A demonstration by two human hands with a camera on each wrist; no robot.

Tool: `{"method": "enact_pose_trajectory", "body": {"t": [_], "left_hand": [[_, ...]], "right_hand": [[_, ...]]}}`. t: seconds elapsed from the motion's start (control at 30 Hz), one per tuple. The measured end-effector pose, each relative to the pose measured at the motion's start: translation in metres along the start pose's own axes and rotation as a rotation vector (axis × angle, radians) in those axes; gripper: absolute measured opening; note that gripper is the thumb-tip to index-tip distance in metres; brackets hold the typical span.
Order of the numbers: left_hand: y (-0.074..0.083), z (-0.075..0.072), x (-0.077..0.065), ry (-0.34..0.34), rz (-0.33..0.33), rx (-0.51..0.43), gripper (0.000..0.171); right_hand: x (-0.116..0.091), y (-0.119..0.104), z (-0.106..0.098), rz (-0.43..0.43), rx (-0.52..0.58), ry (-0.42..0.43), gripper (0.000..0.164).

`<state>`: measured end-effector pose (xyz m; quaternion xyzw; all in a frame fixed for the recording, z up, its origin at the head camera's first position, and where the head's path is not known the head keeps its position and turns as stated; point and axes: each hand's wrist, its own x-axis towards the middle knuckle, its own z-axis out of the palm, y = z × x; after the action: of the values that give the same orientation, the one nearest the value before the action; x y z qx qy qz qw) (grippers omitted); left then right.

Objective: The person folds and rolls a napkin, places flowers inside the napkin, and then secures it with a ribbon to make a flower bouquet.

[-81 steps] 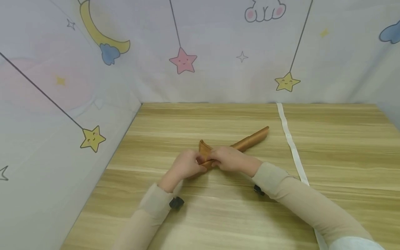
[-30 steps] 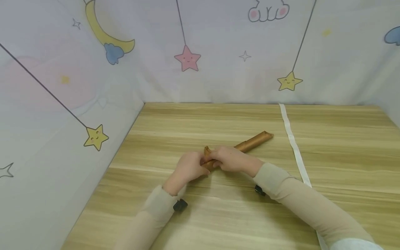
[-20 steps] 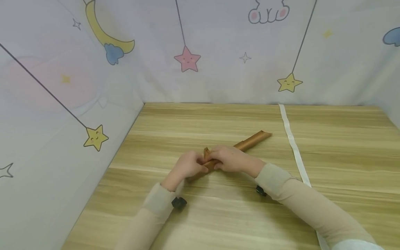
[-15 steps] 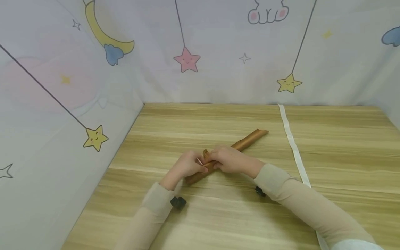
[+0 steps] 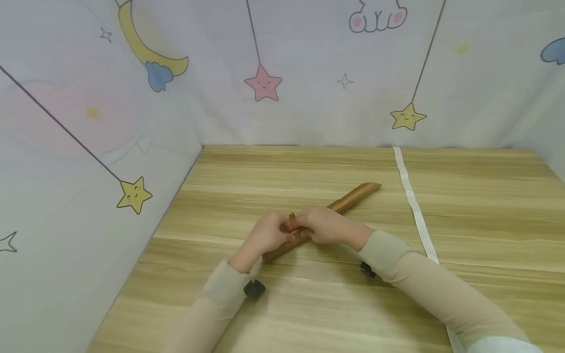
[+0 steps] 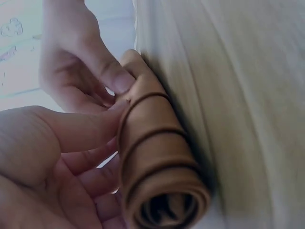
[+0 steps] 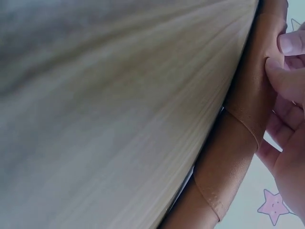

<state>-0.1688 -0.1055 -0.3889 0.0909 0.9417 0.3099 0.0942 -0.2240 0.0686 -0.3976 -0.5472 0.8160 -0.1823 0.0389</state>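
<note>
A brown, leather-like sheet rolled into a long tube [image 5: 353, 197] lies slantwise on the wood-grain table [image 5: 335, 304]. Its near end reaches below my left hand [image 5: 268, 233], and its far end points to the back right. The left thumb and fingers hold the roll near its middle. Beside them, my right hand [image 5: 326, 225] pinches the roll. A small corner tip [image 5: 292, 216] sticks up between the hands. In the left wrist view the roll's open end [image 6: 169, 210] shows layered turns, with spiral edges along its side. Diagonal overlaps [image 7: 243, 126] cross the roll in the right wrist view.
A white strip [image 5: 415, 206] runs down the table to the right of the roll. Pale cloth walls with a printed pink star [image 5: 263, 84] and moon stand behind and to the left. Each wrist wears a small black camera [image 5: 254, 289].
The broad flap that stood up between the hands has shrunk to a small tip as the sheet was rolled. The tube's far end has turned slightly; both hands keep nearly the same place.
</note>
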Motion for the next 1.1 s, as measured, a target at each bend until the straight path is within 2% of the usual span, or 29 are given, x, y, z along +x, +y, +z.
{"method": "enact_pose_trajectory", "body": {"t": [0.17,0.23,0.37,0.53,0.67,0.77,0.93,1.1], "left_hand": [[-0.01,-0.003,0.005,-0.053,-0.102,-0.094,0.012],[-0.011,-0.004,0.005,-0.063,-0.12,-0.096,0.013],[-0.004,-0.004,0.001,-0.066,-0.088,-0.036,0.017],[0.007,-0.001,-0.004,-0.045,-0.017,0.031,0.019],[0.006,0.0,-0.004,-0.032,0.023,0.057,0.01],[-0.001,0.0,-0.002,-0.051,0.028,0.021,0.009],[-0.006,-0.001,0.001,-0.06,-0.012,-0.042,0.015],[0.0,-0.002,-0.001,-0.052,-0.049,-0.019,0.016]], "right_hand": [[-0.002,0.0,0.0,-0.022,-0.026,0.024,0.029],[-0.001,0.001,0.0,-0.032,-0.039,0.026,0.026],[0.0,0.001,0.002,-0.065,-0.022,0.045,0.02],[0.0,0.001,0.002,-0.077,0.007,0.063,0.025],[0.0,0.002,0.002,-0.076,0.015,0.064,0.023],[-0.001,0.002,0.001,-0.067,0.0,0.071,0.022],[-0.002,0.001,0.0,-0.066,-0.04,0.07,0.024],[0.0,0.0,0.001,-0.057,-0.022,0.046,0.024]]}}
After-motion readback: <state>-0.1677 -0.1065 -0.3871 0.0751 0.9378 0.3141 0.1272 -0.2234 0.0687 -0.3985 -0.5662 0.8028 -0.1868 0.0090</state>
